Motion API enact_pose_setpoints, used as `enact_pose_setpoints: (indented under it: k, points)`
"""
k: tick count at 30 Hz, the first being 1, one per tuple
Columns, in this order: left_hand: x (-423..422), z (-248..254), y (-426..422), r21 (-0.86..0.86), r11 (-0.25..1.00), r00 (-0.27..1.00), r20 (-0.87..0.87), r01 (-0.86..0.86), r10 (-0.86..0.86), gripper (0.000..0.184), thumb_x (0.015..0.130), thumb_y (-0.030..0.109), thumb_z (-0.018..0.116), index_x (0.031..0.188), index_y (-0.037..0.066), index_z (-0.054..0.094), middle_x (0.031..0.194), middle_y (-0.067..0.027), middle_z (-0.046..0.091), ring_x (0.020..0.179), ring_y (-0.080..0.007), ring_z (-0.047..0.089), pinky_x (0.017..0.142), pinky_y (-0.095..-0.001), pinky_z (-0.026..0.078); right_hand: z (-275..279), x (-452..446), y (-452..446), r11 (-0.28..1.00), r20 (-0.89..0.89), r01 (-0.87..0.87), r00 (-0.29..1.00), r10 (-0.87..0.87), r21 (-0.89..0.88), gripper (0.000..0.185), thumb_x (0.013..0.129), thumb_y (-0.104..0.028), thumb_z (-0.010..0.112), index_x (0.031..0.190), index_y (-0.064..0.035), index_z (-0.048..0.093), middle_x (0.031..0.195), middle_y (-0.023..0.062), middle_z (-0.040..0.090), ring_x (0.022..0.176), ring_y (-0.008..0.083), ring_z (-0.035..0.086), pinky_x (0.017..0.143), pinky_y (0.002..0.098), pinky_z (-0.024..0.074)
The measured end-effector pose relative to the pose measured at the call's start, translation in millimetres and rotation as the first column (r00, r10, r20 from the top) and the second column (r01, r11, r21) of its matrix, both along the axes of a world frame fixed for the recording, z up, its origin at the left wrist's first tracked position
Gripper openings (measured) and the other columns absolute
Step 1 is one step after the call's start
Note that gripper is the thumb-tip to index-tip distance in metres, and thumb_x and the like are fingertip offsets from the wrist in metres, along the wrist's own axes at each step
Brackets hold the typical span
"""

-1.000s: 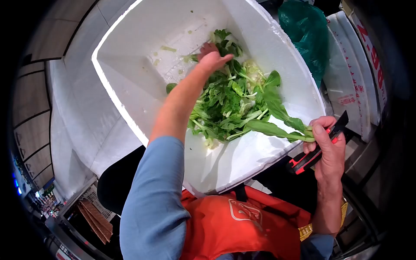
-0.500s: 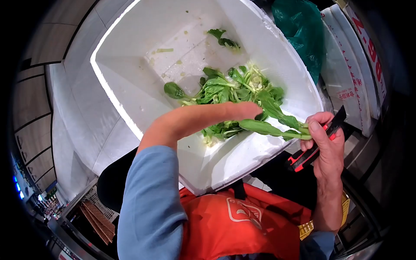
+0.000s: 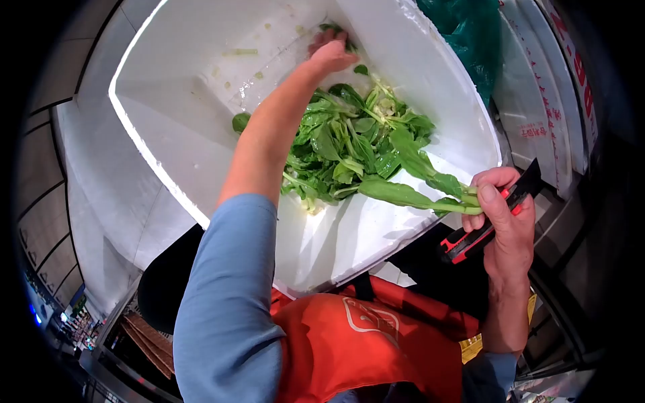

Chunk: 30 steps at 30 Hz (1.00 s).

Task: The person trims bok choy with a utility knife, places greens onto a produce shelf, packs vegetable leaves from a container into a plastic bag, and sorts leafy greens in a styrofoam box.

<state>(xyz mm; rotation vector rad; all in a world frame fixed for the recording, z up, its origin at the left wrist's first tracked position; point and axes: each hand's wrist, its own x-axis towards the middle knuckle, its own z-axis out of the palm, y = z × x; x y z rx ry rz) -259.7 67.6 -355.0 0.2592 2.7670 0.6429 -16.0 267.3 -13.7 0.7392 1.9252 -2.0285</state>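
My right hand (image 3: 504,218) is closed around a black and red utility knife (image 3: 470,243), its dark blade pointing up and to the right. Between that hand's thumb and fingers are the stems of a few green leaves (image 3: 400,193), which stretch left over the box. My left hand (image 3: 330,54) reaches to the far end of the white foam box (image 3: 178,168). Its fingers look apart, bent over a small loose leaf (image 3: 329,27) that they partly hide. Below that arm lies a heap of leafy greens (image 3: 346,141) with pale cut ends.
Small scraps and a pale stem piece (image 3: 243,52) lie on the wet box floor. A green plastic bag (image 3: 463,40) and white boxes with red print (image 3: 537,101) stand to the right. The red apron (image 3: 369,342) is close below the box's near edge.
My left hand has moved from above the heap to the loose leaf at the far end. In view, the box has shifted slightly up and left. My right hand keeps its grip.
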Motion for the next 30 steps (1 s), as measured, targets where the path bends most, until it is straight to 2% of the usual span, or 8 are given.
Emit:
enact_pose_setpoints:
  k: [6,10,13,23,25,27,29,30]
  points:
    - [57.1,24.0,25.0,0.0,0.935,0.931,0.093,0.354,-0.352,0.054,0.079,0.033,0.068,0.127,0.01,0.055,0.126,-0.0228,0.048,0.115,-0.0372,0.051,0.093,-0.043,0.048,3.1,0.6,4.0,0.997,-0.032,0.034,0.999,-0.037,-0.068,0.015,0.09,-0.013,0.066,0.096,-0.0024,0.058,0.075,0.0041,0.059,0.059,0.0097,0.053,0.056,0.0251,0.0459]
    - [72.4,31.9,21.3,-0.082,0.969,0.954,-0.177,0.232,-0.244,0.033,0.078,0.021,0.066,0.108,0.009,0.064,0.112,-0.017,0.056,0.099,-0.0354,0.057,0.081,-0.0455,0.049,6.8,4.8,5.9,0.996,-0.04,0.041,0.998,-0.044,-0.075,0.015,0.09,-0.014,0.066,0.096,-0.0026,0.058,0.074,0.0039,0.059,0.059,0.0092,0.053,0.056,0.0248,0.0462]
    - [79.7,25.6,26.1,-0.001,0.96,0.959,0.048,0.281,-0.28,0.026,0.078,0.027,0.068,0.097,0.009,0.066,0.105,-0.0134,0.059,0.096,-0.0316,0.059,0.078,-0.0445,0.048,7.3,6.9,7.6,0.994,-0.051,0.054,0.997,-0.059,-0.091,0.015,0.09,-0.013,0.066,0.096,-0.0025,0.058,0.075,0.0039,0.059,0.059,0.0089,0.053,0.056,0.0243,0.0462]
    - [109.3,33.1,51.5,0.038,0.999,0.994,0.097,0.039,-0.042,0.034,0.073,0.031,0.076,0.094,0.006,0.065,0.1,-0.0101,0.061,0.097,-0.0252,0.058,0.086,-0.0426,0.042,4.7,6.1,7.6,0.994,-0.042,0.021,0.999,-0.026,-0.104,0.016,0.088,-0.011,0.068,0.096,-0.0007,0.059,0.074,0.0032,0.058,0.059,0.0086,0.053,0.056,0.0234,0.0463]
    - [98.2,23.2,42.1,0.512,0.855,0.946,0.31,-0.084,-0.093,0.026,0.077,0.027,0.075,0.091,0.007,0.065,0.094,-0.0086,0.064,0.089,-0.021,0.061,0.081,-0.0384,0.046,6.3,7.8,7.0,0.995,-0.044,0.037,0.998,-0.042,-0.097,0.016,0.087,-0.011,0.069,0.096,-0.0007,0.059,0.074,0.003,0.058,0.058,0.0085,0.054,0.055,0.0232,0.0462]
    - [87.0,41.9,27.9,0.817,0.509,0.852,0.449,-0.27,-0.269,0.02,0.087,0.021,0.069,0.097,0.005,0.062,0.094,-0.0061,0.067,0.085,-0.0166,0.065,0.079,-0.0319,0.051,9.0,8.8,6.3,0.997,-0.04,0.039,0.998,-0.042,-0.064,0.017,0.087,-0.012,0.07,0.095,-0.0011,0.06,0.073,0.0022,0.058,0.057,0.0081,0.054,0.054,0.0226,0.0457]
    - [77.8,88.3,12.3,0.855,0.285,0.754,0.517,-0.433,-0.404,0.025,0.091,0.024,0.064,0.103,0.003,0.061,0.094,-0.0083,0.066,0.085,-0.0183,0.065,0.078,-0.0332,0.054,10.9,4.6,4.8,0.999,-0.046,0.032,0.998,-0.034,-0.03,0.017,0.086,-0.013,0.071,0.094,-0.0016,0.061,0.072,0.0014,0.058,0.057,0.0077,0.054,0.053,0.022,0.0453]
    - [80.4,109.5,5.2,0.794,0.351,0.696,0.606,-0.496,-0.385,0.027,0.093,0.026,0.063,0.104,0.002,0.061,0.094,-0.0087,0.066,0.085,-0.0183,0.066,0.077,-0.0333,0.054,11.0,4.5,4.4,1.0,-0.056,0.024,0.998,-0.024,-0.01,0.017,0.085,-0.013,0.071,0.093,-0.0019,0.061,0.072,0.0009,0.058,0.056,0.0075,0.054,0.052,0.0217,0.045]
